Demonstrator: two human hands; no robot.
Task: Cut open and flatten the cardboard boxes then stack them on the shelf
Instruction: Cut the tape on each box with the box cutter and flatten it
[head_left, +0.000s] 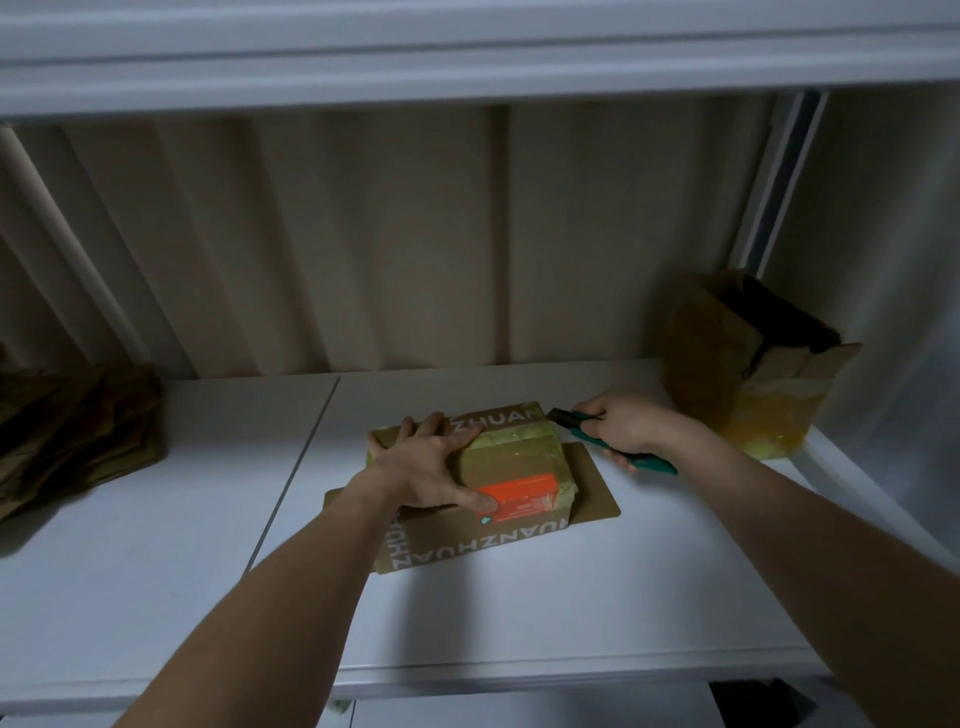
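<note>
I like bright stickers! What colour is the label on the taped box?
Orange-red label on the taped brown cardboard box, clearest in the head view.

A: Where's the box (511, 457)?
B: Mid shelf (156, 571), on a flattened sheet (467, 545). Left hand (431, 467) on top, right hand (623, 423) at its far-right corner with the cutter (631, 452).
A: Others?
B: Flattened stack (72, 431) far left, upright box (748, 364) far right.
</note>
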